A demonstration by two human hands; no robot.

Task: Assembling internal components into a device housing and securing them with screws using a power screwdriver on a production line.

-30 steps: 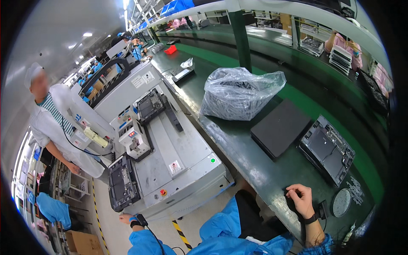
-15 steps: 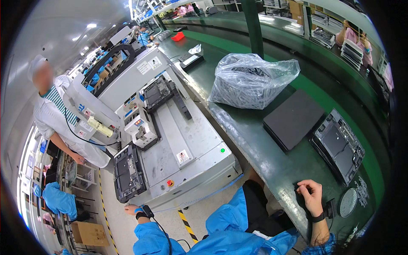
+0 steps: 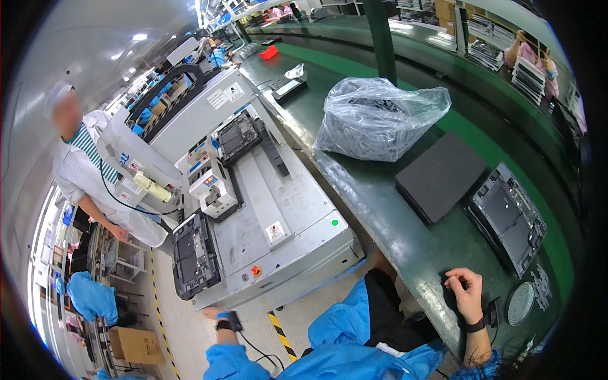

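My left hand (image 3: 213, 313) is low in front of the grey machine's (image 3: 304, 253) near edge, smeared by motion, so its fingers cannot be read; nothing shows in it. A dark band with a cable circles that wrist. On the green bench's near edge rests my right hand (image 3: 467, 292), its fingers curled in and no object showing between them. Nearest the left hand, an opened laptop base (image 3: 194, 256) with bare inner parts sits on the machine's front left corner. Another laptop base (image 3: 238, 139) lies farther back on the machine, by a small boxy fixture (image 3: 213, 190).
On the bench (image 3: 396, 237) are a clear bag of parts (image 3: 364, 120), a black flat case (image 3: 441, 177), a third opened laptop base (image 3: 508, 218) and a round mesh disc (image 3: 520, 304). A red button (image 3: 256, 270) sits on the machine's front. A person in white (image 3: 88, 171) stands left.
My left hand has moved right, away from the machine's front left corner and the laptop base. My right hand keeps its place on the bench. The view has shifted slightly.
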